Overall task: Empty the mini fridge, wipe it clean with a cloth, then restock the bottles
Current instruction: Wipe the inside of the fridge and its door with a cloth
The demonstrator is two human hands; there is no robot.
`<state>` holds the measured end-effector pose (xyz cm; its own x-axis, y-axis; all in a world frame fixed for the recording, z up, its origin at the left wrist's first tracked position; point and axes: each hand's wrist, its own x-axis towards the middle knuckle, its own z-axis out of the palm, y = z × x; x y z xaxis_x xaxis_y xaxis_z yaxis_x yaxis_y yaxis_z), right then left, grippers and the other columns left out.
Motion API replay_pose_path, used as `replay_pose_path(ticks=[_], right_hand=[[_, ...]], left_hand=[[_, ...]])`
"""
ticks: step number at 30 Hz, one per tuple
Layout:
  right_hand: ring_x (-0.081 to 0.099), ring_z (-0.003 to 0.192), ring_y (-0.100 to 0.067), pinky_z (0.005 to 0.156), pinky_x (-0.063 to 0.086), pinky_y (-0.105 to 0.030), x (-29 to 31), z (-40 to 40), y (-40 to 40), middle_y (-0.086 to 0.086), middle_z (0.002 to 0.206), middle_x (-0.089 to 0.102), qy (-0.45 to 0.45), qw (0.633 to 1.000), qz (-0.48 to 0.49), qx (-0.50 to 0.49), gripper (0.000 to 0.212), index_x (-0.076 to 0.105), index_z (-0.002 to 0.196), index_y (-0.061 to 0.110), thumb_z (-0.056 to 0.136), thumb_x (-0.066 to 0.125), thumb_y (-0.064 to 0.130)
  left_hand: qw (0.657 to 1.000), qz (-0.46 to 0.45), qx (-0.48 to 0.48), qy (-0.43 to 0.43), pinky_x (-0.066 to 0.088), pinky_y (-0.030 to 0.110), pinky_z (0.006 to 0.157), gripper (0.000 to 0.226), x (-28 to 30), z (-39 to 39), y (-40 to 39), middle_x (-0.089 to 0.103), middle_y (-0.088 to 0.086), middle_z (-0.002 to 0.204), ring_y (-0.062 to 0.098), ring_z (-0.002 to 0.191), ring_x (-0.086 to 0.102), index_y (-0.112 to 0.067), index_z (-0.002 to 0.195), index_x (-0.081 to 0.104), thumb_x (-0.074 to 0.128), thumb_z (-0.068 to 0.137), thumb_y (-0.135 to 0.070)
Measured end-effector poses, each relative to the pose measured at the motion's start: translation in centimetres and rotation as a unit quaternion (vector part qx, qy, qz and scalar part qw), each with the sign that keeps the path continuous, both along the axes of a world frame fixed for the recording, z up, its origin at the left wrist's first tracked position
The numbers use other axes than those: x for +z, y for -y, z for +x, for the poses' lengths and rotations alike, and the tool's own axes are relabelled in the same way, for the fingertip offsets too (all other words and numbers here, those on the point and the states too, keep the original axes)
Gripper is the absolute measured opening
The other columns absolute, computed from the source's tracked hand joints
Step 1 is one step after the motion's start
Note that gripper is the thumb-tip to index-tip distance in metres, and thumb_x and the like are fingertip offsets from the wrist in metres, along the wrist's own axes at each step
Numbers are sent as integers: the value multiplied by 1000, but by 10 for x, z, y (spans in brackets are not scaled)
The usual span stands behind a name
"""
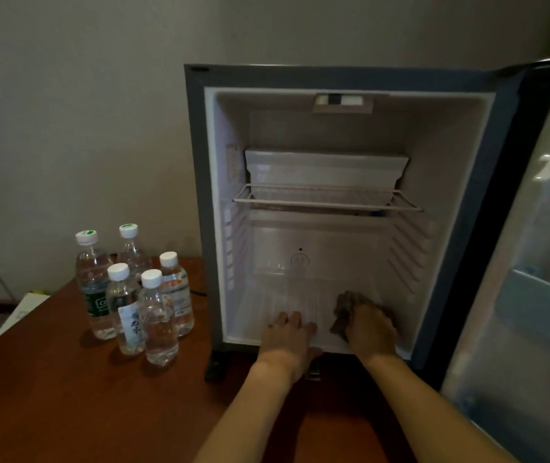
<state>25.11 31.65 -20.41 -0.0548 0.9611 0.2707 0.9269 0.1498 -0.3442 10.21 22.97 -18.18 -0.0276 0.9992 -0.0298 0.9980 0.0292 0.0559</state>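
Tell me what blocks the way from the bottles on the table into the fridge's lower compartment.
Only the person's own hands. The left hand rests on the fridge floor at the front edge, and the right hand holds the cloth there. The door is open, and the five water bottles stand just left.

I see the grey-framed mini fridge (197,195) standing on the reddish-brown wooden table (66,396), against the wall, its door (534,262) swung open to the right. Left of the fridge, five clear plastic water bottles with white caps (133,295) stand clustered on the table. Inside, a white wire shelf (327,203) sits midway up, with a translucent plastic tray (325,168) on it. On the fridge floor, my left hand (287,339) rests flat near the front edge; just right of it, my right hand (372,329) lies on a brown crumpled cloth (345,309).
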Motion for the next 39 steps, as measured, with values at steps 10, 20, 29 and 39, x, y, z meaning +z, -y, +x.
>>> replay_pose_path(ticks=[10, 20, 29, 39], right_hand=[[61, 114, -30, 94, 46, -32, 28, -30, -63, -14, 125, 64, -1, 1000, -10, -25, 30, 66, 116, 7, 94, 61, 26], [63, 100, -19, 90, 43, -23, 12, -6, -9, -5, 116, 68, -4, 999, 16, 39, 31, 69, 112, 14, 95, 62, 38], [48, 127, -23, 105, 37, -30, -15, 17, 27, -8, 143, 46, 91, 995, -33, 37, 36, 52, 136, 15, 101, 43, 17], [55, 120, -21, 106, 41, -30, -7, 9, 6, -6, 139, 55, 31, 997, 9, 71, 33, 58, 131, 15, 102, 46, 25]], left_hand=[[1000, -3, -5, 4, 36, 51, 105, 53, -4, -3, -4, 35, 10, 145, 35, 135, 30, -27, 149, 37, 48, 102, -48], [1000, -6, -6, 11, 36, 46, 108, 55, -2, -1, -1, 36, 6, 147, 31, 135, 33, -30, 152, 36, 47, 102, -51], [1000, 12, -6, 2, 38, 44, 107, 55, -4, 1, 5, 36, 4, 148, 29, 136, 35, -32, 153, 33, 43, 102, -53], [999, 31, -18, -11, 41, 43, 102, 57, -8, -4, 3, 37, 2, 147, 27, 135, 35, -34, 154, 30, 40, 102, -57]])
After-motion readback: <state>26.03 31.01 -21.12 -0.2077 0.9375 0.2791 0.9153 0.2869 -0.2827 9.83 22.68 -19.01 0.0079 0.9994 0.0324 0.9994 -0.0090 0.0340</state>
